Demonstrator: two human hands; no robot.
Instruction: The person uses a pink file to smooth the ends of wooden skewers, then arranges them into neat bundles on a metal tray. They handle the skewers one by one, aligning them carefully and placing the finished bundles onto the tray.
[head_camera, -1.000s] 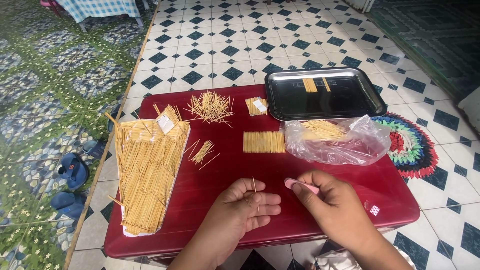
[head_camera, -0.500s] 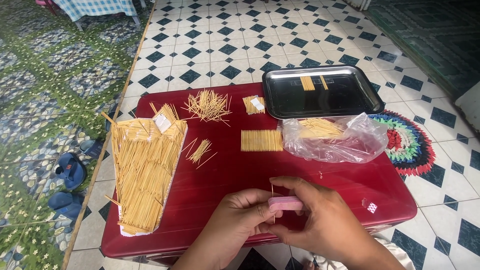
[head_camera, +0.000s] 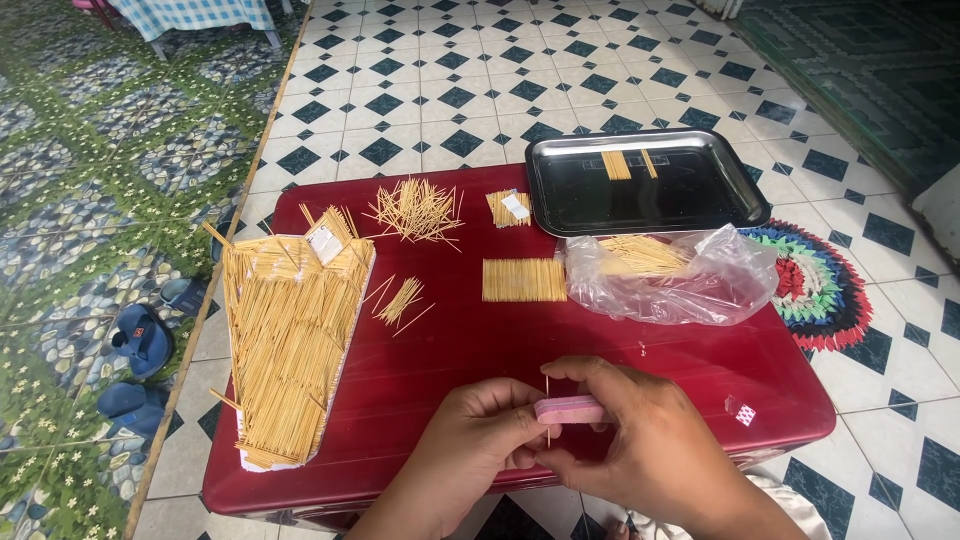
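Bare red tabletop (head_camera: 460, 345) lies open ahead of both hands. The long heap of thin wooden sticks (head_camera: 285, 345) blocks the left; the crumpled clear plastic bag (head_camera: 680, 280) crowds the right, a neat flat stick bundle (head_camera: 524, 280) between.

A low dark-red table (head_camera: 480, 330) stands on a tiled floor (head_camera: 450, 90) and fills the middle of the frame. On its left side lies a long tray heaped with thin wooden sticks (head_camera: 285, 350), with a small loose bunch (head_camera: 402, 300) just to its right and a scattered pile (head_camera: 415, 210) at upper centre. Near the centre lies a neat flat row of sticks (head_camera: 523, 280), above it a small labelled bundle (head_camera: 508, 207); at upper right sit a steel tray (head_camera: 560, 205) and a clear plastic bag of sticks (head_camera: 665, 275).
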